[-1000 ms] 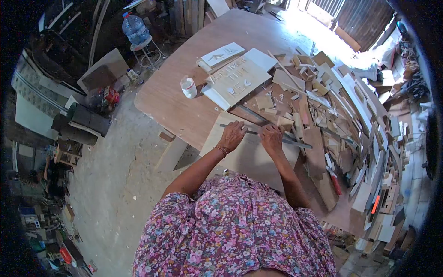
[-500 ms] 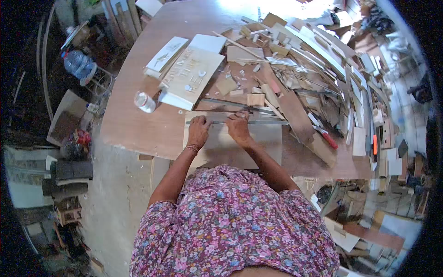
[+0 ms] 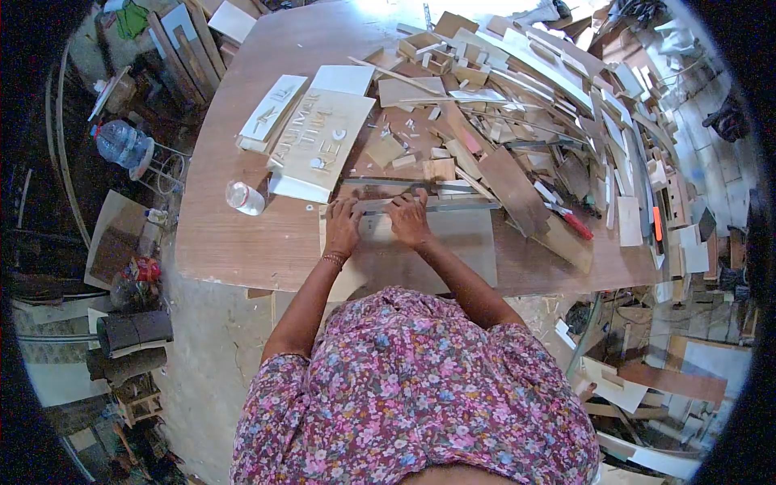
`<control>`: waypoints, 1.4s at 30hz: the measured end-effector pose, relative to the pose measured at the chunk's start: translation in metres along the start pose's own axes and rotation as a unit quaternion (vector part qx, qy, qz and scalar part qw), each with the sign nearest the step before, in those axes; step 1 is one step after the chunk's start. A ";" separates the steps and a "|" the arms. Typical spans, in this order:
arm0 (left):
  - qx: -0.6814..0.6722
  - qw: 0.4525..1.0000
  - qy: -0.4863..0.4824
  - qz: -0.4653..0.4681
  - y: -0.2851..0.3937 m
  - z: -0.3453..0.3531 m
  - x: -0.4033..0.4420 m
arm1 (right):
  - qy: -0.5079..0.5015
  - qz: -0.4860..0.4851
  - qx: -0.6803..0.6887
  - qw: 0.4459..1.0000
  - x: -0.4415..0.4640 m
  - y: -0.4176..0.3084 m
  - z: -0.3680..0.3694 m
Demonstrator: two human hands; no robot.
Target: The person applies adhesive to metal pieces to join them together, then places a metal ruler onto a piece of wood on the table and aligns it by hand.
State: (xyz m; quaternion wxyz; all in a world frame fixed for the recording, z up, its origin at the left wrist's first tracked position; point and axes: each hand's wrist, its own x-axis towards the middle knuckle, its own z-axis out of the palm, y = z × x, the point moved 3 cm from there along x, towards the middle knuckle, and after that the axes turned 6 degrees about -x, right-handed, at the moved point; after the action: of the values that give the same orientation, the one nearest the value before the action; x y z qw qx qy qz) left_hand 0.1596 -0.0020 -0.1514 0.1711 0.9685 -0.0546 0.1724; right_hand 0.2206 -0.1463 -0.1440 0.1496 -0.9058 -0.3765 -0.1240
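Observation:
A flat pale board (image 3: 465, 246) lies at the table's near edge, with a long metal ruler (image 3: 461, 207) across its far part. My left hand (image 3: 343, 228) is on the ruler's left portion, fingers bent over it and thumb towards the right. A short way to the right, my right hand (image 3: 410, 220) grips the same ruler, fingertips at its far side. Beyond the ruler lies another dark, narrow strip (image 3: 380, 184). Whether anything small is under my fingers is hidden.
Left of the hands stand a lidded jar (image 3: 245, 198) and a board with raised letters (image 3: 327, 141). Wood offcuts (image 3: 509, 105) pile up at the back right, with a red-handled tool (image 3: 577, 225) and an orange-handled tool (image 3: 657, 222) nearby. A water bottle (image 3: 123, 145) stands beyond the table's left edge.
The head view has turned slightly, shifting the table's contents. My right hand's fingers are straighter and more spread than before. Both hands stay at the ruler.

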 end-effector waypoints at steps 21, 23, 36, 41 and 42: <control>-0.023 0.985 -0.161 -0.062 0.008 0.019 -0.003 | -0.154 -0.004 0.026 0.988 -0.010 -0.003 -0.008; 0.001 0.985 -0.153 -0.075 0.010 0.021 -0.013 | -0.069 0.009 -0.013 0.998 -0.016 0.000 0.001; -0.078 0.919 0.151 -0.356 -0.037 -0.022 -0.063 | -0.039 -0.005 -0.028 0.999 -0.010 -0.022 0.010; -0.206 0.845 0.185 -0.458 -0.064 -0.004 -0.074 | -0.070 0.003 0.002 0.998 -0.004 -0.024 0.014; -0.222 0.834 0.209 -0.460 -0.064 -0.004 -0.073 | -0.069 0.003 0.002 0.998 -0.004 -0.024 0.016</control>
State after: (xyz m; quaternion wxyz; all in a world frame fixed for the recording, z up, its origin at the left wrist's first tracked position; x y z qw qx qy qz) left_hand 0.1006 0.0623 -0.1937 0.4479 0.7591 0.3971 0.2557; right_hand 0.2025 -0.1273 -0.1555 0.1253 -0.9129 -0.3839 -0.0596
